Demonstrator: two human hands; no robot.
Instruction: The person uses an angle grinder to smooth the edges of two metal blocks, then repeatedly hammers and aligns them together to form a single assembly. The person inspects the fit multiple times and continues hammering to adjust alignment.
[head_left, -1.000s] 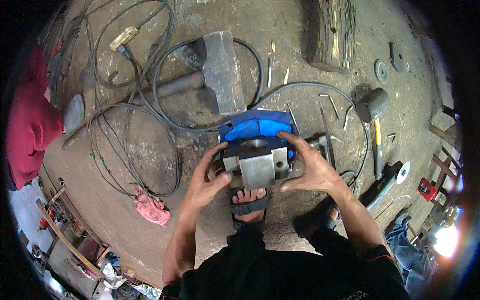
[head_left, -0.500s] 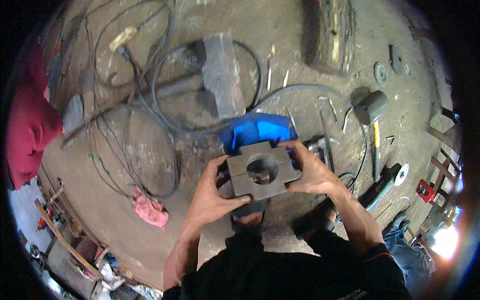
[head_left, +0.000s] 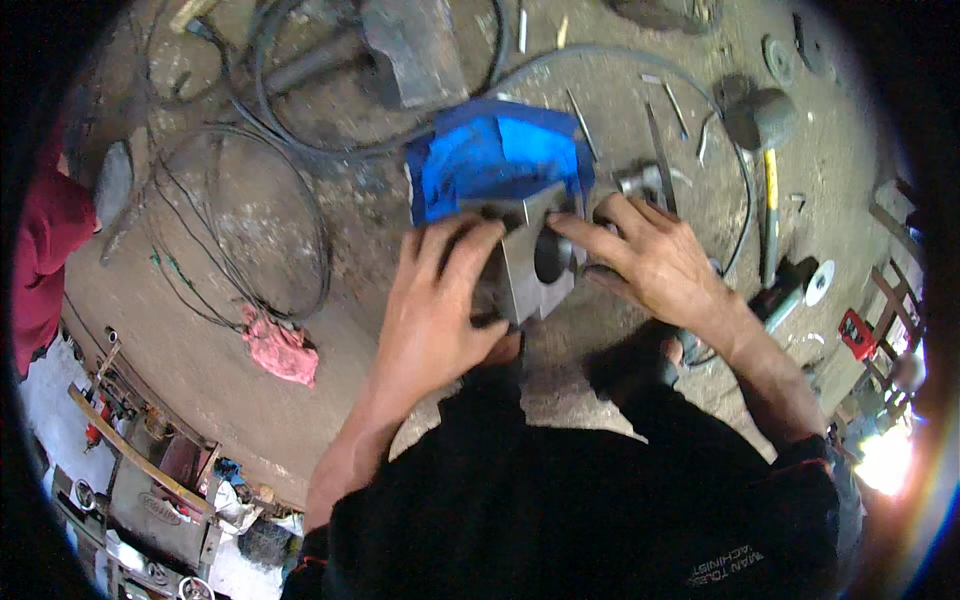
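A grey metal block (head_left: 524,262) with a round bore is tilted on edge between my hands, its bore turned toward the right. My left hand (head_left: 428,290) grips its left side, fingers over the top and thumb at the lower edge. At the bore side, my right hand (head_left: 662,262) has its fingers and thumb closed on the block; some fingertips are hidden. Just beyond the block, a creased blue sheet (head_left: 500,150) lies on the floor, partly covered by the block and my left fingers.
Black cable (head_left: 345,152) loops over the floor beside a heavy grey block (head_left: 415,50). A pink rag (head_left: 278,348) lies left. To the right are a yellow-and-black handle (head_left: 770,215) and a grinder's white disc (head_left: 820,285). A person in red (head_left: 45,250) is at far left.
The block has turned from facing up with its bore to standing tilted on edge. My right hand has shifted its grip toward the bore. The view has moved, so floor things sit higher.
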